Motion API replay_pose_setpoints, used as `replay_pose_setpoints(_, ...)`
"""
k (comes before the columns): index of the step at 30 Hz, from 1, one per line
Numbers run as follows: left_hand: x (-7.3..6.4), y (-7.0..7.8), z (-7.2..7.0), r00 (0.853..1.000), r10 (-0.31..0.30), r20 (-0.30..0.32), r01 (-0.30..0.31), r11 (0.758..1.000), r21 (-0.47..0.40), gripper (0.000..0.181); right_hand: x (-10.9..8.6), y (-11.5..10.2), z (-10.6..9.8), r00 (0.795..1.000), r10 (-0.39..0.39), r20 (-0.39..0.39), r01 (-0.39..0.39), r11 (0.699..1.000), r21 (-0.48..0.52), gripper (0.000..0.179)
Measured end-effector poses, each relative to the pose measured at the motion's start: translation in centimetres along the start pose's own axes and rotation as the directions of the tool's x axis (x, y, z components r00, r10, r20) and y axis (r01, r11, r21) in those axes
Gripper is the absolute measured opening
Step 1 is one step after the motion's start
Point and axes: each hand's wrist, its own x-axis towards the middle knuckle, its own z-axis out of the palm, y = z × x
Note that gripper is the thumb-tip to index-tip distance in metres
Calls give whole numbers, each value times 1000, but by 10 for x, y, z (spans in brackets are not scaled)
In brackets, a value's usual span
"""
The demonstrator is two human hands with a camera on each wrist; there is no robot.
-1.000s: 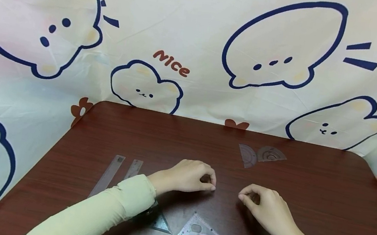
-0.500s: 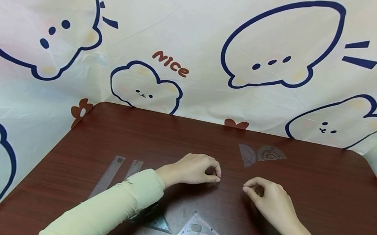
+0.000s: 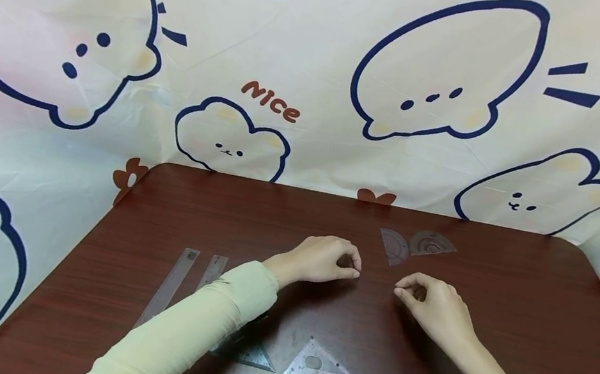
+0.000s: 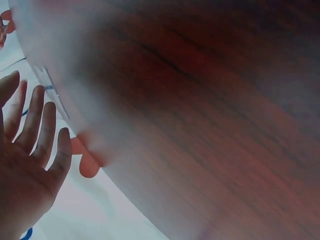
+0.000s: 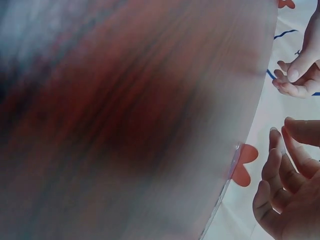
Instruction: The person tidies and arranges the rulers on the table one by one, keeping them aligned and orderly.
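My left hand [image 3: 322,259] hovers over the middle of the table with fingers loosely bent and nothing in them. The left wrist view shows that hand [image 4: 32,160] with its fingers spread apart. To the right, my right hand [image 3: 436,307] is also above the table, thumb and fingers loosely curved around nothing. Just beyond both hands lie two clear protractors, a left one [image 3: 394,249] and a right one [image 3: 432,244], nearly touching. In the right wrist view the right hand's [image 5: 295,200] fingers are bent and hold nothing.
Nearer the front lie a clear set square [image 3: 328,367] and a bluish set square [image 3: 257,355], partly hidden by the left sleeve [image 3: 197,327]. Two clear rulers, a longer one [image 3: 168,287] and a shorter one [image 3: 214,268], lie on the left. A printed cloth [image 3: 328,75] encloses the brown table [image 3: 522,298].
Both hands have moved forward across the table, slightly to the right, toward the protractors. The protractors, set squares and rulers stay where they were.
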Motion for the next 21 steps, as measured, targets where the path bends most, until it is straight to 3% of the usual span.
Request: replay_pose_setpoints(21,34,-5,6,996,-80,-50,76,993,-93,16,21,17,-6,997,83,2,-82,996,-17,10)
